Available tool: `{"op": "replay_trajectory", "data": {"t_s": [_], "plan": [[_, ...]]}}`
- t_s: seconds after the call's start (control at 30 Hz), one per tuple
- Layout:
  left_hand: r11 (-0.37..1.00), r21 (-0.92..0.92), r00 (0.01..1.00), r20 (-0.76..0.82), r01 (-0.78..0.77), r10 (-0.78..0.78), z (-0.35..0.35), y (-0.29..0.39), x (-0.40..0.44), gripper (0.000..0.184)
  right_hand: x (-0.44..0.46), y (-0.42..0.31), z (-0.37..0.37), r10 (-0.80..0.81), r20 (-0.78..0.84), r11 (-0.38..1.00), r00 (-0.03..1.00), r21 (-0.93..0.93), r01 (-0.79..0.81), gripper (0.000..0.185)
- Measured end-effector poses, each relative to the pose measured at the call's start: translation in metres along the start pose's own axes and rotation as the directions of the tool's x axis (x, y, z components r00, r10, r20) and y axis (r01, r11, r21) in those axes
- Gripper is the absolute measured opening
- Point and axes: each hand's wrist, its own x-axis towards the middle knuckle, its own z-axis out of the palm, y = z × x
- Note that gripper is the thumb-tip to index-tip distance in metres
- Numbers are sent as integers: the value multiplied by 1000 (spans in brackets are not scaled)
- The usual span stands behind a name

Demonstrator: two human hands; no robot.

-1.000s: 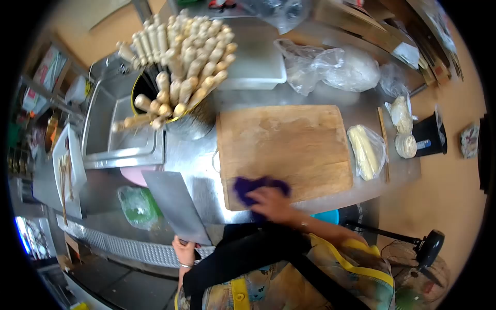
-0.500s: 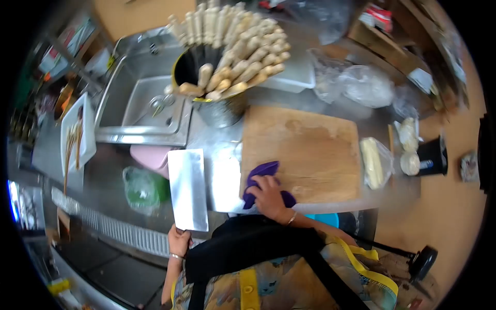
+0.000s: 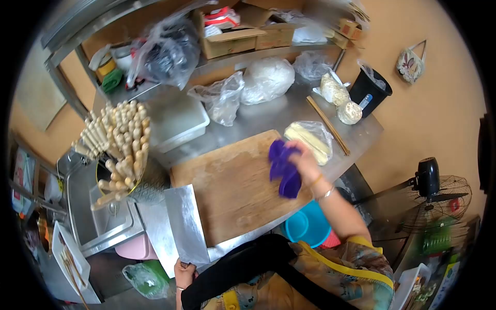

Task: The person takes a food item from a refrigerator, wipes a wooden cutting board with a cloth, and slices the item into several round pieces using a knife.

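Status, as judged: cloth work at the board appears under way and unfinished. Neither the cleaver (image 3: 185,227) nor the purple cloth (image 3: 290,181) is set down, and darker patches show on the far part of the chopping board (image 3: 232,194).

Nearest, at left: the left hand (image 3: 184,274) has its fingers closed round the cleaver's handle, partly turned from view. The forearm is low and close to the body. The broad blade points away and overlaps the board's near-left corner in this view; contact cannot be determined.

Near right: a blue bucket (image 3: 305,222) stands below the bench (image 3: 359,133) edge.

Farther out, the right arm extends forward past the bucket. The right hand (image 3: 305,159), back upward, is at the board's right side, fingers bent and gathered on the cloth. The cloth hangs over the board; whether it touches the wood cannot be told.

Just beyond, a bagged pale block (image 3: 319,151) lies beside the board.
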Motion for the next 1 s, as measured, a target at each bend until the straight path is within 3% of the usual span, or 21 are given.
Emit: {"op": "replay_trajectory", "data": {"t_s": [0.03, 0.1, 0.13, 0.17, 0.23, 0.27, 0.3, 0.37, 0.43, 0.47, 0.53, 0.6, 0.63, 0.67, 0.7, 0.77, 0.8, 0.83, 0.87, 0.93, 1.0], "plan": [[999, -46, 999, 43, -13, 15, 8, -5, 9, 13, 33, -7, -26, 17, -78, 987, 997, 159, -4, 30], [990, -50, 979, 151, -128, 135, 28, -23, 34, 12, 93, -34, -72, -104, -142, 968, 984, 214, 134, 40], [980, -31, 963, 185, -195, 198, 40, -30, 49, 11, 124, -28, -100, -310, -241, 951, 920, -60, 304, 44], [963, -18, 940, 214, -270, 267, 52, -36, 64, 11, 148, -22, -132, -537, -330, 732, 776, -639, 235, 57], [944, -12, 915, 242, -331, 324, 76, -33, 89, 11, 159, -10, -173, -609, -290, 614, 738, -761, 208, 68], [963, -12, 935, 235, -271, 266, 89, -25, 98, 10, 156, -3, -186, -319, -304, 780, 898, -622, 66, 70], [989, -28, 966, 214, -142, 145, 102, -12, 108, 10, 142, 3, -195, 1, -252, 871, 968, -475, -125, 71], [976, -131, 974, 173, 171, -148, 126, 22, 115, 11, 136, 70, -222, -206, -77, 599, 975, -798, 63, 67], [980, -110, 976, 162, 165, -146, 139, 16, 131, 11, 114, 82, -216, -236, 24, 597, 971, -785, 165, 55], [999, -38, 984, 178, -4, 11, 142, 4, 142, 11, 115, 90, -216, -234, 24, 604, 972, -780, 165, 55], [983, 42, 964, 207, -178, 165, 148, 9, 145, 11, 119, 106, -215, -87, -100, 669, 991, -743, -16, 44], [994, 19, 994, 25, 107, -107, 152, 17, 141, 14, 120, 116, -213, -60, -79, 789, 995, -615, -2, 40], [994, 25, 994, 20, 105, -105, 152, 20, 139, 14, 120, 119, -211, -35, -50, 879, 998, -477, 7, 37], [956, 294, 999, -35, -15, 26, 152, 19, 136, 17, 118, 122, -211, -32, -50, 882, 998, -472, 5, 37], [830, 546, 985, -49, -111, 164, 152, 19, 131, 21, 112, 119, -209, -48, -49, 921, 998, -389, 25, 32], [769, 625, 983, -11, -135, 182, 165, 51, 118, 33, 103, 114, -208, -52, -50, 953, 997, -302, 35, 27], [569, 773, 905, 13, -279, 426, 168, 55, 115, 39, 98, 113, -208, -26, -28, 992, 999, -127, 22, 23], [442, 832, 846, 59, -335, 530, 172, 67, 111, 42, 93, 113, -208, -2, -5, 999, 1000, 54, 3, 18], [303, 881, 774, 105, -364, 625, 177, 80, 108, 45, 88, 112, -208, 10, -11, 998, 1000, 60, -9, 18], [425, 787, 769, 95, -447, 633, 203, 148, 105, 48, 80, 109, -208, -43, -46, 997, 998, 54, 46, 15], [754, 448, 876, 206, -481, 437, 238, 206, 114, 35, 73, 113, -203, -89, -132, 995, 987, 37, 94, 15]]}}
